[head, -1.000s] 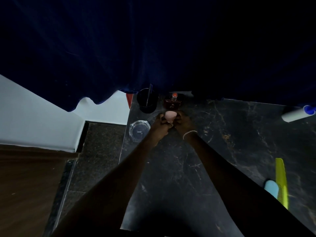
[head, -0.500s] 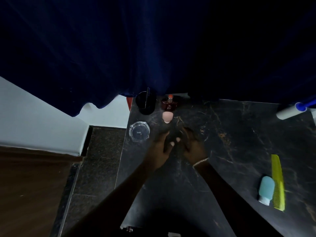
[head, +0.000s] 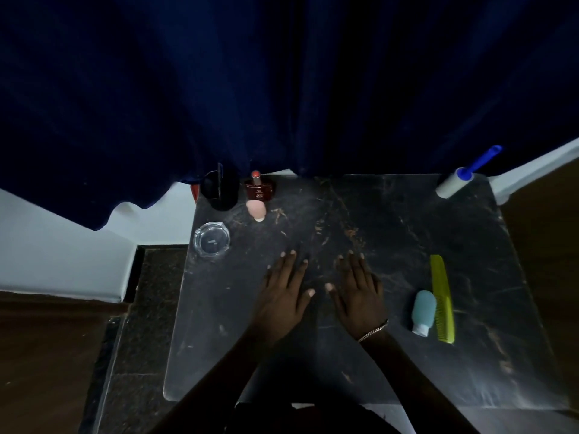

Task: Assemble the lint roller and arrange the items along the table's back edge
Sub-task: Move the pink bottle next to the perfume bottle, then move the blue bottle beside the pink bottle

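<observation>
The lint roller (head: 454, 182), white roll on a blue handle, lies at the back right corner of the dark marble table (head: 391, 233). Along the back left edge stand a black cup (head: 221, 191) and a dark red perfume bottle (head: 259, 187), with a small pink bottle (head: 256, 209) just in front of it. A glass ashtray (head: 211, 239) sits at the left edge. A teal squeeze bottle (head: 423, 311) and a yellow-green comb (head: 442, 297) lie at the right. My left hand (head: 283, 297) and right hand (head: 360, 296) rest flat, fingers spread, mid-table, holding nothing.
A dark blue curtain (head: 282, 89) hangs over the table's back edge. White wall and dark floor lie to the left, a wooden surface to the right.
Both hands let go of the pink bottle at the back left and drew back toward me to mid-table. The bottle stays upright in front of the perfume.
</observation>
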A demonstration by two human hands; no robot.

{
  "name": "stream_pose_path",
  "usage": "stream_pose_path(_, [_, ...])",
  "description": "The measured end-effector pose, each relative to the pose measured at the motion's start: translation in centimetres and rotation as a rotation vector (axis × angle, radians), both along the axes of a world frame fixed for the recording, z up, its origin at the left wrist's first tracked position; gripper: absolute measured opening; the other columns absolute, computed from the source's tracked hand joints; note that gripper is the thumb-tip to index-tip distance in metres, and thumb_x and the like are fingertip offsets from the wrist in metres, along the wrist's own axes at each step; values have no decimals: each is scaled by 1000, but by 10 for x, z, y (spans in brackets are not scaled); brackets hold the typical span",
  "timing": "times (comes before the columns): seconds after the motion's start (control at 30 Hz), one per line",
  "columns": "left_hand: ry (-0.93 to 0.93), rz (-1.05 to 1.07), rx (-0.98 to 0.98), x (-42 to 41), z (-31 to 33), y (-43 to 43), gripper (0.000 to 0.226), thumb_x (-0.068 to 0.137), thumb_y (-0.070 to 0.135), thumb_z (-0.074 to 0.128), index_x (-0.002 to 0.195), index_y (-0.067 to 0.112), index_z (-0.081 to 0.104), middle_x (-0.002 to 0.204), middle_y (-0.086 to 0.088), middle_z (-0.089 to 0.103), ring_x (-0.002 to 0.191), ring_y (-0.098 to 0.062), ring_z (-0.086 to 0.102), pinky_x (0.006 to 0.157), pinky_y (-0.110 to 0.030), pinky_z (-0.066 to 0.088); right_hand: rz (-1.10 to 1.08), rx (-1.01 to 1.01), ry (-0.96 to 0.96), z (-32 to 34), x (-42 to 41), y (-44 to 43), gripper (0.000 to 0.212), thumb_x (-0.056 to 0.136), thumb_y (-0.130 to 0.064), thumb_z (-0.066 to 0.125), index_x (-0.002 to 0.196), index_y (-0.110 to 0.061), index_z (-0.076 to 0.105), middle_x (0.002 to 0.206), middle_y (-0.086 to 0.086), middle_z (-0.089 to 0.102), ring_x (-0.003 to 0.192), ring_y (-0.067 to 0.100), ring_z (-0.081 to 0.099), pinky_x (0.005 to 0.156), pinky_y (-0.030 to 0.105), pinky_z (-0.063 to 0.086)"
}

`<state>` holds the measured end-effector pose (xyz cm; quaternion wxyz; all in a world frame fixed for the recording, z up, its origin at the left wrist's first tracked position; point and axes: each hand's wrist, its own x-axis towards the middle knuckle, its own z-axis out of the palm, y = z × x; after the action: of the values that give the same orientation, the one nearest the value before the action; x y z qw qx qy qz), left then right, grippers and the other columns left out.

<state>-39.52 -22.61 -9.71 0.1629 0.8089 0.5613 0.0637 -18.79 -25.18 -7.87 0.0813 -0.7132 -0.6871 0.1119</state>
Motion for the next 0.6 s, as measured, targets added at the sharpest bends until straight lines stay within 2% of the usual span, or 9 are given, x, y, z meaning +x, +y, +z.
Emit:
stream_pose_path(0.07, [3, -26, -3, 23, 2, -5, 66, 105, 61, 24, 162, 28, 21, 174, -3, 6, 161, -25, 8, 125, -54, 27, -20, 3, -4, 3, 20, -11, 70, 100, -60, 28, 158, -22, 23, 165, 4, 22, 155, 22, 16, 115, 43, 32])
stream_pose_path(0.17, [-7, -75, 3, 59, 1, -13, 66, 104, 59, 31, 161, 25, 24, 173, -5, 11, 160, -27, 12, 125, -53, 27, -71, -10, 1, 5, 49, -29, 70, 98, -53, 44, 156, -17, 31, 164, 8, 27, 153, 27, 22, 112, 45, 37])
stream_pose_path(0.27, [-2, -116, -2, 97, -1, -23, 66, 104, 58, 33, 160, 23, 29, 172, -7, 17, 159, -28, 18, 124, -53, 31, -124, -37, -12, 5, 80, -51, 68, 98, -53, 43, 154, -15, 36, 162, 8, 30, 151, 28, 28, 110, 44, 40])
stream_pose_path(0.4, [-8, -149, -30, 140, -5, -38, 65, 105, 58, 30, 159, 23, 28, 170, -8, 24, 157, -29, 23, 122, -51, 35, -192, 6, 28, 2, 117, -77, 64, 96, -46, 53, 146, -7, 48, 150, 13, 47, 139, 34, 45, 109, 45, 45])
stream_pose_path(0.5, [-31, -162, -51, 168, -6, -47, 64, 104, 58, 31, 157, 23, 31, 162, -9, 38, 150, -28, 38, 116, -46, 43, -311, -7, 150, -2, 140, -89, 56, 94, -36, 64, 140, -5, 54, 141, 14, 54, 127, 34, 53, 105, 43, 47])
stream_pose_path(0.6, [-85, -138, -134, 193, -4, -56, 66, 102, 61, 31, 157, 24, 31, 155, -7, 45, 139, -23, 48, 110, -40, 48, -457, -122, 287, -3, 157, -93, 47, 95, -33, 62, 136, -10, 55, 135, 13, 57, 114, 34, 63, 90, 37, 53])
